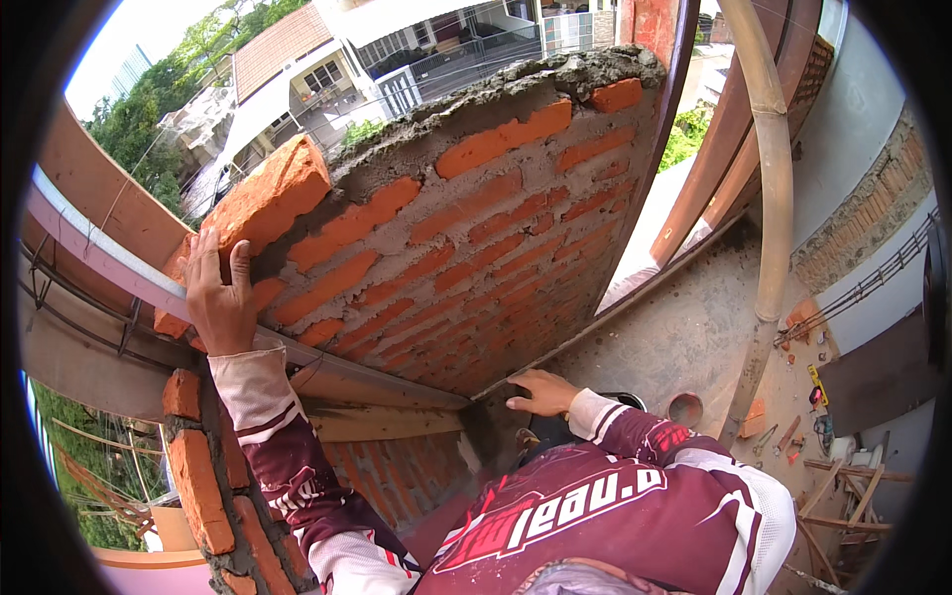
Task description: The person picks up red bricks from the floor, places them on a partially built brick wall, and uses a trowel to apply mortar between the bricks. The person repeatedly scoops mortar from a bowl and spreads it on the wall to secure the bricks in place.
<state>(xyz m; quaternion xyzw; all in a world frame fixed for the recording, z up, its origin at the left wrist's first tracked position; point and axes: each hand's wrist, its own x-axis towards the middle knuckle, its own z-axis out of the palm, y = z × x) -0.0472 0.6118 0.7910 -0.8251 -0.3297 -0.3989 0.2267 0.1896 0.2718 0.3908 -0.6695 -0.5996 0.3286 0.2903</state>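
My left hand (220,293) is at the upper left end of a brick wall (476,243), gripping the near end of an orange brick (273,193). Its thumb lies along the near face and the other fingers reach over the end. That brick sits tilted on the top course, against rough grey mortar (397,144). Low in front of the wall's foot, my right hand (545,392) has its thumb and fingers apart and holds nothing. Below it, a dark bucket rim (630,402) is partly covered by my sleeve.
A bamboo pole (772,188) rises on the right. On the floor are a small round pot (684,409), a broken brick (754,418) and scattered tools. Wooden pieces (843,496) stand at lower right. A metal-edged beam (109,248) runs along the left. Houses show beyond the wall.
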